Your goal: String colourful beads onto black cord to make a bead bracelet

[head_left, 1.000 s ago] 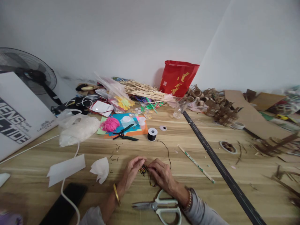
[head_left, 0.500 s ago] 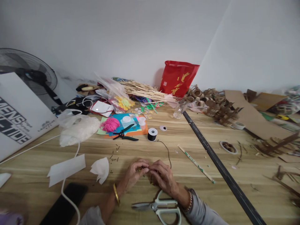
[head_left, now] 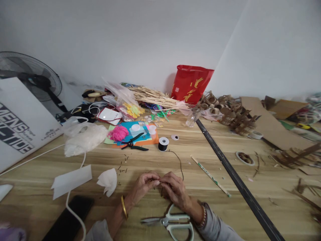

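My left hand [head_left: 146,183] and my right hand [head_left: 174,188] meet fingertip to fingertip above the wooden table, both closed in a pinch. A thin black cord [head_left: 181,165] runs from a white-rimmed spool [head_left: 163,144] to my right hand, and a bit of it shows below the fingers. What the left fingertips pinch is too small and covered to make out. Scissors [head_left: 173,221] with pale green handles lie just under my right wrist, blades pointing left. Short dark snippets [head_left: 122,164] are scattered beyond my left hand.
Black-handled pliers [head_left: 134,144] and pink yarn [head_left: 118,133] lie on coloured sheets. A printed stick [head_left: 210,176] and a long black strip [head_left: 230,167] are on the right. Crumpled tissue [head_left: 107,181], a white cable [head_left: 72,211] and a dark flat object [head_left: 69,217] sit left. A glass [head_left: 192,117] stands behind.
The fingers of both hands have shifted very slightly, still meeting at the same spot. Nothing else on the table has visibly moved.
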A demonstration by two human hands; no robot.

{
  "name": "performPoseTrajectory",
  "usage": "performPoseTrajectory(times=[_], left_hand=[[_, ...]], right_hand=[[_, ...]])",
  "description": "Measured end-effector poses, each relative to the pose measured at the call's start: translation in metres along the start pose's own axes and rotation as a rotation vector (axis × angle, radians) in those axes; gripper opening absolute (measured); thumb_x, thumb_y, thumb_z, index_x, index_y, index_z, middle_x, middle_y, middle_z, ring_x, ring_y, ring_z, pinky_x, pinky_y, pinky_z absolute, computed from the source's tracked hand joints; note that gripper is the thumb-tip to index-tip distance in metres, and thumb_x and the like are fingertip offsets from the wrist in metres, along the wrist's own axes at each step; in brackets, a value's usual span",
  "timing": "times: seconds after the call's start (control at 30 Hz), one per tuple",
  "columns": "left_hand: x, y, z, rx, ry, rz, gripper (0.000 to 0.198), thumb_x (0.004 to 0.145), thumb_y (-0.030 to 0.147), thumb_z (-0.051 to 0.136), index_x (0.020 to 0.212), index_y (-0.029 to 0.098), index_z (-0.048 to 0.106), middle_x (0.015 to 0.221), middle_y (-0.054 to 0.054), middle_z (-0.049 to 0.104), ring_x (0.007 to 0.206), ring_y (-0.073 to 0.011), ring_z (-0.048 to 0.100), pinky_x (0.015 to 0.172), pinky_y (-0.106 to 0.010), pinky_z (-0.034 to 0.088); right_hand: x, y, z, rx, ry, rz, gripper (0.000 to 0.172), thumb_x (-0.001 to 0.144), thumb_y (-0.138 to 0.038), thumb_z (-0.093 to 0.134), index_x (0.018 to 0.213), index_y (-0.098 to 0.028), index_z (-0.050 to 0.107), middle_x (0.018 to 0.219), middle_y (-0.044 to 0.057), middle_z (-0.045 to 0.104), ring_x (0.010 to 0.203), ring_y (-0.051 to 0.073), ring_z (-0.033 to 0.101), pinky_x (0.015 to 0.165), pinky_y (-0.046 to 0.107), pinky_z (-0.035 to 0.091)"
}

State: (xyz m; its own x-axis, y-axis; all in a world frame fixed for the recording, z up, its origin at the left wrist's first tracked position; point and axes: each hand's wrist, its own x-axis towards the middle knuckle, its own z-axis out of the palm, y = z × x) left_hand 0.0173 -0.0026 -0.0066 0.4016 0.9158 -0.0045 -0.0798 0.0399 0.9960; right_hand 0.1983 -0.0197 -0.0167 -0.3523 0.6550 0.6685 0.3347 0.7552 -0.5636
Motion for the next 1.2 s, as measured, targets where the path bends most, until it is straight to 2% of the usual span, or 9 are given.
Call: performPoseTrajectory(times=[0.2,0.5,0.67,0.73,0.9,1.2], left_hand=[[-0.0003,0.0022,0.0005,-0.022,-0.023,-0.008,0.02,0.068,0.035,0.074,0.071,0.015,0.072,0.075,-0.002,0.064,0.075,-0.0177,0.056,0.073,-0.028,0.043],[0.0011,0.0029,-0.0006,-0.05,0.016,-0.042,0.023,0.064,0.036,0.077,0.068,0.014,0.07,0.072,-0.001,0.062,0.073,-0.0169,0.054,0.071,-0.028,0.042],[0.0007,0.0037,-0.0012,-0.061,0.023,-0.056,0.022,0.064,0.035,0.076,0.067,0.014,0.069,0.068,-0.001,0.063,0.068,-0.0161,0.053,0.066,-0.027,0.041],[0.0005,0.0029,-0.0018,-0.07,0.035,-0.06,0.022,0.063,0.035,0.076,0.067,0.014,0.069,0.066,-0.001,0.063,0.065,-0.0153,0.053,0.064,-0.026,0.041],[0.0001,0.0022,-0.0019,-0.089,0.079,-0.067,0.021,0.062,0.032,0.077,0.066,0.014,0.068,0.065,-0.001,0.064,0.063,-0.0142,0.053,0.063,-0.025,0.041],[0.0012,-0.0004,-0.0023,-0.093,0.104,-0.067,0.023,0.061,0.032,0.079,0.066,0.014,0.067,0.063,-0.001,0.066,0.062,-0.0136,0.055,0.062,-0.025,0.042]], right_hand=[[-0.0004,0.0006,0.0004,-0.001,0.019,-0.022,0.02,0.094,-0.018,0.05,0.109,-0.022,0.062,0.086,0.007,0.064,0.075,0.016,0.061,0.063,0.026,0.052],[0.0017,-0.003,-0.0012,0.008,-0.016,-0.01,0.023,0.096,-0.022,0.046,0.113,-0.021,0.062,0.086,0.007,0.063,0.076,0.016,0.061,0.064,0.027,0.052],[0.0008,-0.0026,0.0015,0.031,0.039,0.055,0.006,0.092,-0.023,0.055,0.093,-0.019,0.059,0.072,0.003,0.062,0.063,0.014,0.058,0.056,0.024,0.048],[0.0011,-0.0021,0.0019,0.037,0.058,0.047,0.006,0.092,-0.022,0.055,0.087,-0.019,0.057,0.071,0.002,0.061,0.062,0.014,0.057,0.055,0.024,0.047],[0.0027,-0.002,0.0001,0.032,0.021,-0.022,0.008,0.093,-0.018,0.051,0.089,-0.019,0.058,0.078,0.005,0.063,0.07,0.015,0.059,0.062,0.025,0.049],[0.0019,-0.001,0.0,0.025,0.03,0.029,0.012,0.095,-0.02,0.048,0.089,-0.019,0.059,0.077,0.005,0.061,0.069,0.015,0.058,0.06,0.026,0.05]])
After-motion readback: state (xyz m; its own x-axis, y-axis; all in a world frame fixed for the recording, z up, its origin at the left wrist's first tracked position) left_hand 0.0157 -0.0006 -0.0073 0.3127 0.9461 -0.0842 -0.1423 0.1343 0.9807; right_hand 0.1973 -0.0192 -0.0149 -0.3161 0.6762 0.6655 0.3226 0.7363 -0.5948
